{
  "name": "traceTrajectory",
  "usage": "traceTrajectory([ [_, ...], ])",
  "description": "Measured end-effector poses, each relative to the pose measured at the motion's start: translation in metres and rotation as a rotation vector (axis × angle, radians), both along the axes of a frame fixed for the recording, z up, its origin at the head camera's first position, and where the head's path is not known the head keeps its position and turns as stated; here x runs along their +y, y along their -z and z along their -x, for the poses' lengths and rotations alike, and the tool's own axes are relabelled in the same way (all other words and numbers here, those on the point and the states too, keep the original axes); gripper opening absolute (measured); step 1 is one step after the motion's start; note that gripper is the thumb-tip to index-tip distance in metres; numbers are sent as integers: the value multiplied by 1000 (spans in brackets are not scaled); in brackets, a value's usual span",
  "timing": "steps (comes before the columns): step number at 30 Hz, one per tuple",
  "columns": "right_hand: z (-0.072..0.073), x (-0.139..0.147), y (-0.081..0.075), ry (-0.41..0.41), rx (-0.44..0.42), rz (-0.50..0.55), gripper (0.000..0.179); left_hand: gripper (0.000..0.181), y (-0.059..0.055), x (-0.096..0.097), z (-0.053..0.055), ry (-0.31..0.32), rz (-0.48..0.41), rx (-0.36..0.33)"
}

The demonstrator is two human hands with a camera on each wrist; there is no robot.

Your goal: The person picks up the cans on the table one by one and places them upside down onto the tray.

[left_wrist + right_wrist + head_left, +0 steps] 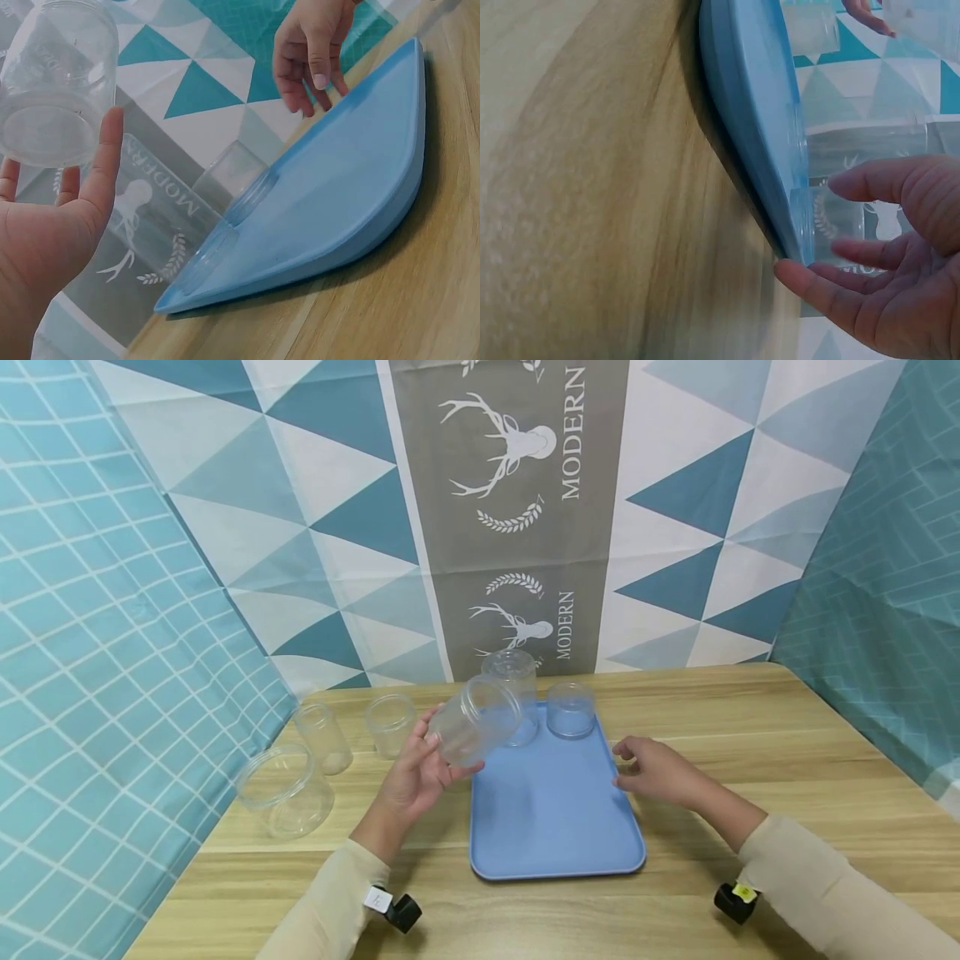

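Wide jar [287, 795], slim jar [324, 739], small jar [391, 727] standing far left on table [750, 743]. Left hand [418, 777], the nearer one, grips held jar [474, 720] up by tray [555, 814]'s left back edge, long axis tilted, rimmed end up-right. Tall jar [527, 697], short jar [571, 711] at tray back; front bare. Right hand [660, 768] loosely bent, holding nothing, right edge; contact unclear.

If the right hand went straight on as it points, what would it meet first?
Probably the blue tray, at its right edge; how high the right hand sits is hard to judge.
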State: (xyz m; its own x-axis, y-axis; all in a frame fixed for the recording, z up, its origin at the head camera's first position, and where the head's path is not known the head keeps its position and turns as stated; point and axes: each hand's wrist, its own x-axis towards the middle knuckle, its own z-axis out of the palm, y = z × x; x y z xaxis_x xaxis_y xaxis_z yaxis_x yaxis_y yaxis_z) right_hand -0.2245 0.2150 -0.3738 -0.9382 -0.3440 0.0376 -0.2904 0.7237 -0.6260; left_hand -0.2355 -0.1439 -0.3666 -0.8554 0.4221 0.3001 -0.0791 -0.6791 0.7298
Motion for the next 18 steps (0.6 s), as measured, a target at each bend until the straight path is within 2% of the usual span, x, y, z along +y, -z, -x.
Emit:
traceTrajectory([
  [4, 0, 0, 0, 36, -72, 6, 53, 41, -1, -3, 1, -17, 40, 32],
  [10, 0, 0, 4, 95, -254, 193, 64, 39, -2, -8, 2, -43, 117, 74],
  [18, 3, -1, 7, 144, -338, 291, 60, 44, -7, -14, 4, -158, 273, 74],
])
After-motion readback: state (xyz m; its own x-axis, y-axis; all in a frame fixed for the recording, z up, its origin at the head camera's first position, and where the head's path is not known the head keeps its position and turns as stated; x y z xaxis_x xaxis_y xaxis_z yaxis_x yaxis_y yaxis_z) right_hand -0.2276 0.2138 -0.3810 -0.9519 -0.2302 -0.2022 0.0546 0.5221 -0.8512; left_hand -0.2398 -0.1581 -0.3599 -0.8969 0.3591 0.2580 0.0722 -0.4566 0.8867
